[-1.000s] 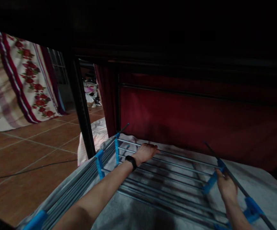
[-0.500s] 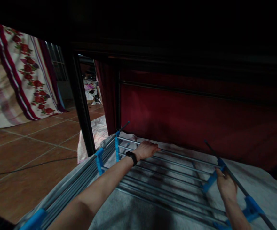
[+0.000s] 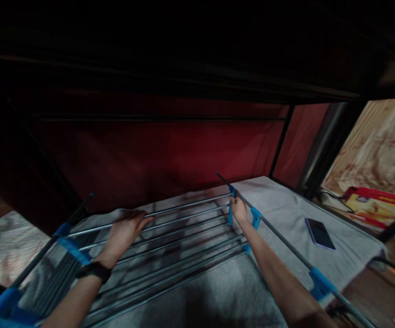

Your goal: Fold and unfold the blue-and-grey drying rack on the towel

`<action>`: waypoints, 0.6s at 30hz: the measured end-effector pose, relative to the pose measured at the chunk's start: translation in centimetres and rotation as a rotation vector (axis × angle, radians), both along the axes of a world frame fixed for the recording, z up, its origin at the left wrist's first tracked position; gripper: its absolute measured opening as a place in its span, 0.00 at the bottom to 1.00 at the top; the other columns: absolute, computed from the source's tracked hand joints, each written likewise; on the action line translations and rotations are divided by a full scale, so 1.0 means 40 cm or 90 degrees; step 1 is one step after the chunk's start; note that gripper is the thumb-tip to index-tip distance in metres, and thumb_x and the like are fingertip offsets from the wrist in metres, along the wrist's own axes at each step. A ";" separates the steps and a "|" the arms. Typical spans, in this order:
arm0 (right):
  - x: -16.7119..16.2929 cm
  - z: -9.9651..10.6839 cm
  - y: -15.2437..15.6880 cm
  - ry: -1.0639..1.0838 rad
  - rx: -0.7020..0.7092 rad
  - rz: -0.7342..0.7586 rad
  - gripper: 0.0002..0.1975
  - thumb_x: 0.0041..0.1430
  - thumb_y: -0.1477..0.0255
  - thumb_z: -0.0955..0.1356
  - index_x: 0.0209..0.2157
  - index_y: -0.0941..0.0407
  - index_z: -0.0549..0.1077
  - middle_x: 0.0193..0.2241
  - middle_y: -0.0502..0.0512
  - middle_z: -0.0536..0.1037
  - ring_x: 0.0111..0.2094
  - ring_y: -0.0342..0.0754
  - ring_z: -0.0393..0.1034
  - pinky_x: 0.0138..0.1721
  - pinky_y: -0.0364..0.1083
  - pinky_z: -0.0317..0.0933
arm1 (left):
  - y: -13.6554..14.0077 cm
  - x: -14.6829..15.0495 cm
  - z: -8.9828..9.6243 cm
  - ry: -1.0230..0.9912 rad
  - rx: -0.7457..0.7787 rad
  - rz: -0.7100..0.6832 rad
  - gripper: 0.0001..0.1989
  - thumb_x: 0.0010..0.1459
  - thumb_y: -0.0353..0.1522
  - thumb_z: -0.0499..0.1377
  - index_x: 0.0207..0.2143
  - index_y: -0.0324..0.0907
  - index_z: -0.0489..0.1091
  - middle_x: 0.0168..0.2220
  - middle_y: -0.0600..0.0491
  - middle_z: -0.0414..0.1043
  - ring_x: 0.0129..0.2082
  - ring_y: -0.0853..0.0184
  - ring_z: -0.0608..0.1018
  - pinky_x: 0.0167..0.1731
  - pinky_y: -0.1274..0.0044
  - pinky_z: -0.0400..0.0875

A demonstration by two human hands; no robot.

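Note:
A rack of grey metal tubes (image 3: 184, 263) with blue plastic brackets lies on a white cloth. My left hand (image 3: 125, 234), with a dark band on its wrist, is closed over the far tube on the left side; its fingertips are partly hidden behind the tube. On the right, my right hand (image 3: 239, 210) grips the far corner, where a blue bracket (image 3: 231, 214) meets the long side pole (image 3: 281, 239). Another bracket (image 3: 321, 283) sits nearer along that pole. More tubes (image 3: 64, 273) lie bunched below my left forearm.
A phone (image 3: 320, 233) lies on the cloth (image 3: 279, 196) to the right. Beyond it stands a red and yellow box (image 3: 377, 206). A dark red curtain (image 3: 170, 155) hangs behind the rack, and a dark frame (image 3: 337, 136) stands around and overhead.
My view has swung right, bringing the phone and box into sight. My right hand stays at the rack's far right corner; my left hand now sits closer to its left end.

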State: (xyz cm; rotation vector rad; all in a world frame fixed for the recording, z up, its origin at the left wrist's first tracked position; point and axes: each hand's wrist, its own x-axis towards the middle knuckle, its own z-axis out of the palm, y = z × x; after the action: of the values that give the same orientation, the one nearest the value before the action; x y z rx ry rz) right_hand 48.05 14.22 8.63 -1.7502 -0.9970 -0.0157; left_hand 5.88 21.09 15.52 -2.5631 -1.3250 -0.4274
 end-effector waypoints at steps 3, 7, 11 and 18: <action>-0.007 0.001 -0.002 0.011 -0.003 -0.010 0.18 0.64 0.68 0.62 0.51 0.56 0.74 0.44 0.62 0.81 0.53 0.56 0.74 0.58 0.52 0.65 | 0.003 -0.010 0.000 0.034 -0.008 0.017 0.25 0.70 0.45 0.42 0.43 0.42 0.75 0.41 0.42 0.80 0.43 0.51 0.80 0.43 0.66 0.72; -0.011 0.005 -0.005 0.022 -0.010 -0.007 0.18 0.64 0.69 0.62 0.52 0.55 0.74 0.43 0.61 0.81 0.54 0.56 0.74 0.58 0.52 0.65 | 0.017 -0.012 -0.002 0.065 -0.020 0.013 0.26 0.70 0.46 0.41 0.43 0.42 0.74 0.41 0.41 0.80 0.42 0.50 0.81 0.42 0.65 0.72; -0.012 0.007 -0.006 0.032 -0.020 -0.011 0.17 0.64 0.69 0.62 0.51 0.56 0.74 0.44 0.62 0.81 0.53 0.57 0.74 0.57 0.53 0.65 | 0.041 -0.025 -0.018 0.058 -0.019 -0.001 0.26 0.69 0.47 0.41 0.45 0.45 0.74 0.42 0.42 0.80 0.42 0.51 0.81 0.41 0.65 0.72; -0.022 0.020 -0.013 0.047 -0.028 -0.009 0.18 0.65 0.71 0.62 0.54 0.56 0.72 0.44 0.61 0.81 0.52 0.55 0.74 0.56 0.52 0.66 | 0.064 -0.033 -0.024 0.079 -0.047 0.009 0.26 0.69 0.47 0.39 0.47 0.46 0.73 0.41 0.47 0.80 0.44 0.51 0.81 0.44 0.65 0.72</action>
State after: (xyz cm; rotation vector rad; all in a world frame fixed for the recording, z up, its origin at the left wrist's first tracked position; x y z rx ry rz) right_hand 47.16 13.69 9.41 -1.7850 -0.9381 0.0617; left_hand 4.56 23.65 14.57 -2.5916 -1.3380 -0.2166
